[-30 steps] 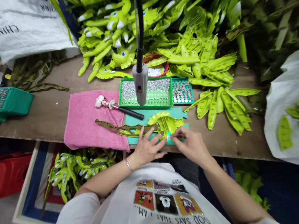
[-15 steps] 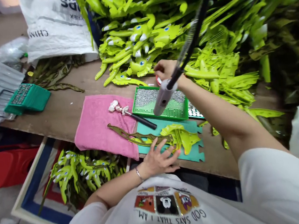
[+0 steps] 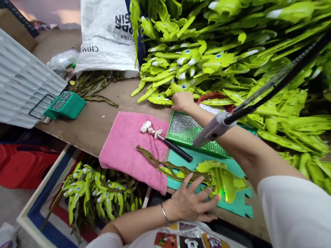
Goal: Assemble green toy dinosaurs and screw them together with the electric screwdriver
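My left hand [image 3: 189, 199] lies with spread fingers on a lime-green plastic cutout [image 3: 222, 180], which sits on a teal foam mat [image 3: 238, 200]. An olive-gold perforated strip [image 3: 169, 166] runs from that cutout onto a pink towel [image 3: 127, 154]. My right hand [image 3: 182, 101] reaches over a green tray of silver studs [image 3: 183, 132], close to a red basket [image 3: 214, 98]. Its fingertips are hidden. A black-handled tool [image 3: 176, 149] with a white-wrapped end lies across the towel's edge.
A grey lamp head [image 3: 214, 129] on a black gooseneck hangs above the tray. Heaped lime-green cutouts [image 3: 184, 68] cover the far table. A green stud box [image 3: 64, 106], white sack [image 3: 105, 32] and corrugated sheet [image 3: 4, 68] stand left; more cutouts lie below the table edge.
My right hand has moved from the mat to the far side of the tray, near the red basket. The view has swung and tilted. My left hand stays on the cutout.
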A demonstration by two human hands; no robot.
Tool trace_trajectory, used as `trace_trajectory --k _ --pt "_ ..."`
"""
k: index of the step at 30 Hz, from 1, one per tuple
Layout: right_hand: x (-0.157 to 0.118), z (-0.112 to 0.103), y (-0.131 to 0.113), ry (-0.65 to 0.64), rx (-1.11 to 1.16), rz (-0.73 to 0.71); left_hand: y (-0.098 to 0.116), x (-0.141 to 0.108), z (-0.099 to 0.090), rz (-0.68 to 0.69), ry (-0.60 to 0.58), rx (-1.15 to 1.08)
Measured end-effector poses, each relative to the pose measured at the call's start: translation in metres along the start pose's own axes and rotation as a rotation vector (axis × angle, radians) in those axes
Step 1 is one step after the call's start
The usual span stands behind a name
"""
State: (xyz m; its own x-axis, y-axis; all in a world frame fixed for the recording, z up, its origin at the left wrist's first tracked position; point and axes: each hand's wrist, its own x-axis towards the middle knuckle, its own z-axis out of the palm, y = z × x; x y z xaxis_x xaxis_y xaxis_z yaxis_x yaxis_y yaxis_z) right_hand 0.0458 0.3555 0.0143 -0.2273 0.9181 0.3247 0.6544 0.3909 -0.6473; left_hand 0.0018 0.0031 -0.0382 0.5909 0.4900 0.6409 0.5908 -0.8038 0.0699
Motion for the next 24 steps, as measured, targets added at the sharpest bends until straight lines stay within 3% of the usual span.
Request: trace_trajectory --k 4,9,12,14,17,20,24 --pt "-0.006 -0.014 -0.002 -0.089 -0.141 0.047 0.001 -0.001 0.001 0.002 -0.05 0.003" --pt "-0.025 -0.041 -0.019 -0.172 -0.392 -0.136 0.002 -0.001 0.0 -0.021 -0.002 -0.03" --pt "-0.037 -0.062 -0.028 -0.268 -0.628 -0.234 0.002 -0.002 -0.001 -0.025 -0.064 -0.033" --pt "-0.04 -0.076 -0.028 -0.267 -0.683 -0.251 0.002 -0.003 0.0 -0.009 -0.134 -0.029" --pt "-0.041 -0.093 -0.016 -0.188 -0.49 -0.106 0.002 -0.005 0.001 0.001 -0.192 -0.024" --pt "-0.047 -0.108 0.002 -0.098 -0.281 0.075 0.001 -0.004 0.0 -0.005 -0.133 -0.021" --pt "-0.085 -0.138 0.02 0.022 0.009 0.208 0.0 -0.001 -0.003 -0.01 -0.086 -0.025"
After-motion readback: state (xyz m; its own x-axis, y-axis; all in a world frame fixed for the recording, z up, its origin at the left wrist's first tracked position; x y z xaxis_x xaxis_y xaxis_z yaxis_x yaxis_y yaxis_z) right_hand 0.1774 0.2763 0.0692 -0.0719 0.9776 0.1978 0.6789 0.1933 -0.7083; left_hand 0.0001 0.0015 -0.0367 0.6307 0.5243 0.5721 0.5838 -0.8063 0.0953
